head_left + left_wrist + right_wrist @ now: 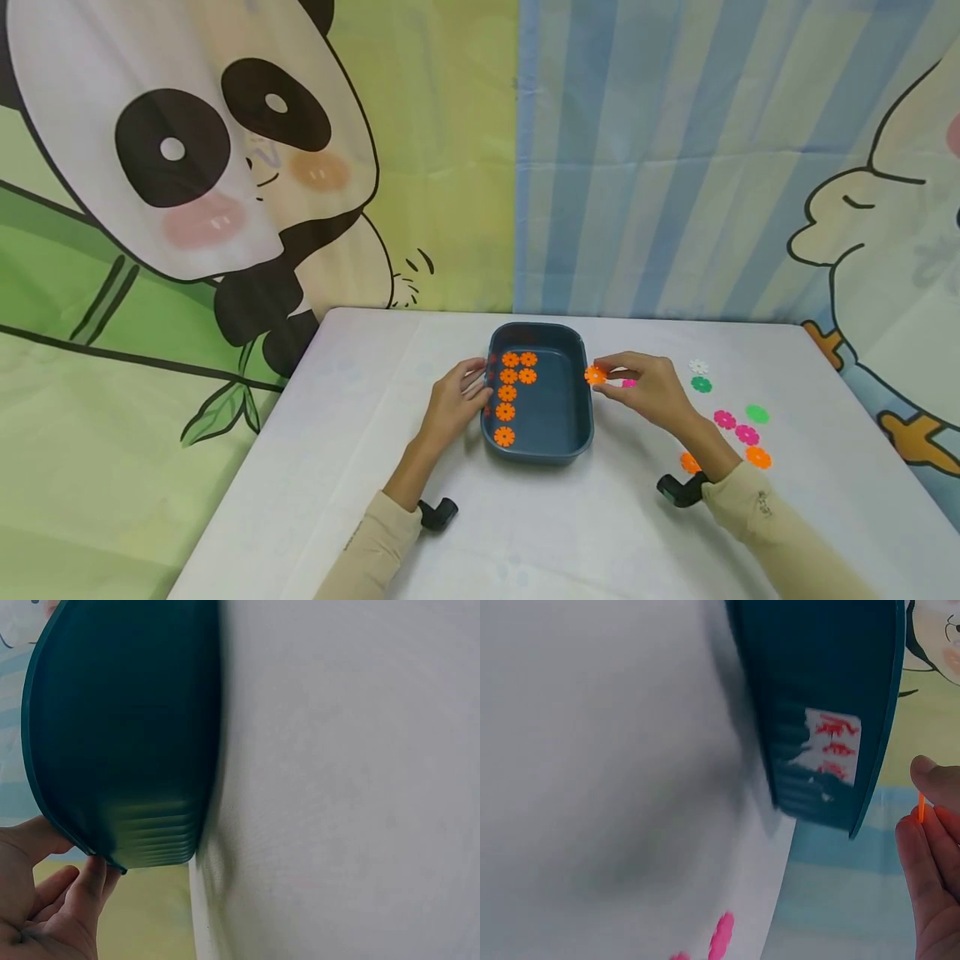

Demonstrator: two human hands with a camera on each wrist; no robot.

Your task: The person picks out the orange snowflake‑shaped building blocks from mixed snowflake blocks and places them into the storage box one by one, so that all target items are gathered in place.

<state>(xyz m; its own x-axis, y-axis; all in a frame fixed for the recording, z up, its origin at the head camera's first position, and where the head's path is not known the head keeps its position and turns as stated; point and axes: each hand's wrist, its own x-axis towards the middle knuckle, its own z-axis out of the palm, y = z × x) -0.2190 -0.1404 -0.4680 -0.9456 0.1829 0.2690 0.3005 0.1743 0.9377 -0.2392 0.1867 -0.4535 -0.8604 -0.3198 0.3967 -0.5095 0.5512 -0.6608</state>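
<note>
A dark blue plastic tray (551, 457) stands on the white table, with several orange flower-shaped discs (506, 393) lying inside along its left side. My left hand (455, 406) grips the tray's left rim; in the left wrist view, thumb and fingertips (94, 874) meet at the edge of the tray wall (127, 735). Between thumb and fingertips my right hand (648, 390) pinches one more orange flower-shaped disc (596, 375), held at the tray's right rim. The right wrist view shows this disc (922, 808) edge-on, beyond the tray's outer wall (817, 667).
Loose discs lie right of the tray: pink (724, 419), green (701, 384), light green (757, 414), white (698, 366) and orange (758, 457). A pink one (629, 383) is partly behind my right hand. A torn label (832, 746) sticks to the tray. A printed curtain (450, 167) hangs behind.
</note>
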